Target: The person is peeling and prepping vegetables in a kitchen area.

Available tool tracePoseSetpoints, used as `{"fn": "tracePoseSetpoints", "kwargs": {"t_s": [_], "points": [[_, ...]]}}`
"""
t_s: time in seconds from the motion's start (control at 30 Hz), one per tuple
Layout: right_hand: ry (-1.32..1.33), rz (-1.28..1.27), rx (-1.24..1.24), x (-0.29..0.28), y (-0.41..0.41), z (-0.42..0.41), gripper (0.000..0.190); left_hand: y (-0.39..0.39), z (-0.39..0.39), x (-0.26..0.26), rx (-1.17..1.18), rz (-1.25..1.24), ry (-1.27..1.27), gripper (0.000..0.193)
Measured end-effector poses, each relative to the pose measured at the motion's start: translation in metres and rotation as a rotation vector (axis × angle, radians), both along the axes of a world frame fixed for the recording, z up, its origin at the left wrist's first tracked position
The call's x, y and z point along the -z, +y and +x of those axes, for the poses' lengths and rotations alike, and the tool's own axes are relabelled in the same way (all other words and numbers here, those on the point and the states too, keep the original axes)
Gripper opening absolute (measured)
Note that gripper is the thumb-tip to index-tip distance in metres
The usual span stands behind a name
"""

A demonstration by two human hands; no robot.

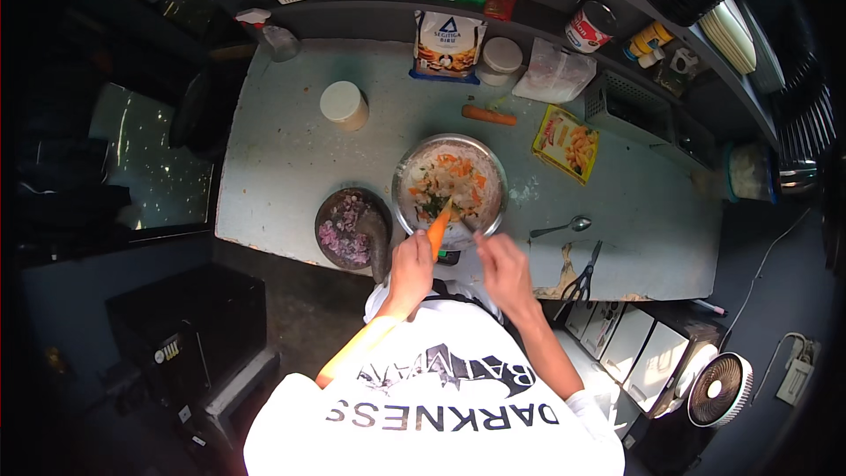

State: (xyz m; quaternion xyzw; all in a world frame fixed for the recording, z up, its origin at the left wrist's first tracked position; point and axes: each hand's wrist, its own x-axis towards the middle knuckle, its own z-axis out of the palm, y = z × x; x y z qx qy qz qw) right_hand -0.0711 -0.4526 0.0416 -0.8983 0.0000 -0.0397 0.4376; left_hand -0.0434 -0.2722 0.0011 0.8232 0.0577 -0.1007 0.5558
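Observation:
My left hand [414, 267] is closed round a peeled carrot [439, 231], whose tip points into a metal bowl [497, 163]. In the bowl lie orange shreds, chopped greens and pale flour-like powder. My right hand [503, 271] grips a small utensil, probably a knife [468, 225], at the bowl's near rim beside the carrot; its handle is mostly hidden by the fingers. The bowl stands on what looks like a kitchen scale [449, 256], largely covered. Left of the bowl is a stone mortar [328, 253] with chopped shallots [344, 231] and a stone pestle [377, 248] leaning in it.
A spoon [562, 227] and black scissors [583, 279] lie on the right. Farther back are another carrot [488, 115], a yellow packet [567, 144], a lidded tub [344, 106], a flour bag [448, 46], a white-lidded jar [500, 59] and a clear bag of powder [555, 71]. A loaded shelf [370, 8] borders the table.

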Motion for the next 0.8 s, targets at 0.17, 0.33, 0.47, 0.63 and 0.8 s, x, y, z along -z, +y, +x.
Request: {"fn": "tracePoseSetpoints", "kwargs": {"t_s": [0.17, 0.33, 0.47, 0.63, 0.8], "points": [[0.098, -0.047, 0.03, 0.027, -0.009, 0.003, 0.019, 0.0, 0.001, -0.023, 0.017, 0.142, -0.072, 0.036], [0.04, 0.032, 0.003, 0.026, -0.001, 0.006, 0.018, 0.001, 0.004, -0.021, 0.06, 0.167, -0.109, 0.037], [0.023, 0.031, 0.014, 0.012, -0.001, 0.008, 0.021, 0.009, -0.001, 0.011, -0.003, -0.029, -0.07, 0.043], [0.082, 0.051, -0.12, -0.013, 0.018, -0.01, 0.022, 0.009, 0.017, -0.019, -0.195, -0.799, 0.728, 0.052], [0.08, -0.018, -0.094, -0.015, 0.007, -0.004, 0.022, 0.016, 0.02, -0.022, -0.142, -0.946, 0.922, 0.045]]}}
